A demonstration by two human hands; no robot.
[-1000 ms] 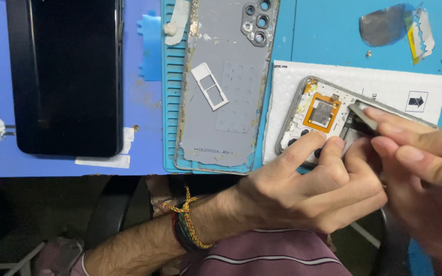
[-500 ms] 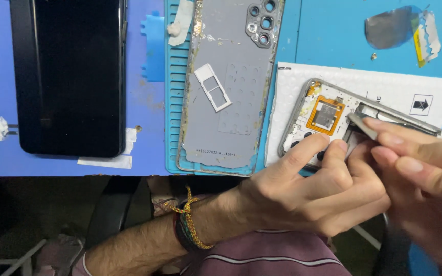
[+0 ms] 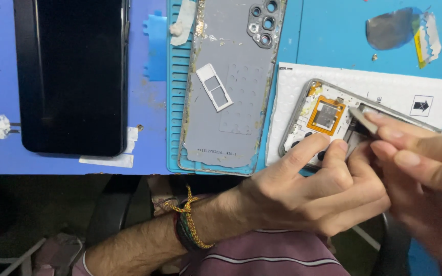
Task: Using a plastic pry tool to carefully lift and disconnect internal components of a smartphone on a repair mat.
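Observation:
A silver phone frame (image 3: 328, 117) with an orange-ringed square part lies tilted on a white padded sheet (image 3: 379, 84). My left hand (image 3: 308, 191) grips its near edge, fingers curled onto the frame. My right hand (image 3: 420, 158) comes in from the right and pinches a thin flat metal tool (image 3: 362, 120) whose tip rests inside the frame. The lower half of the frame is hidden under my fingers.
A grey phone back cover (image 3: 234, 82) with camera holes lies face down on a teal ribbed mat (image 3: 175, 102), a white card tray (image 3: 214, 87) on it. A black phone screen (image 3: 72, 76) lies at the left. Peeled film (image 3: 400, 28) sits top right.
The view has shifted slightly; my hands and the frame sit a little lower and further right. The tool tip stays at the same spot in the frame.

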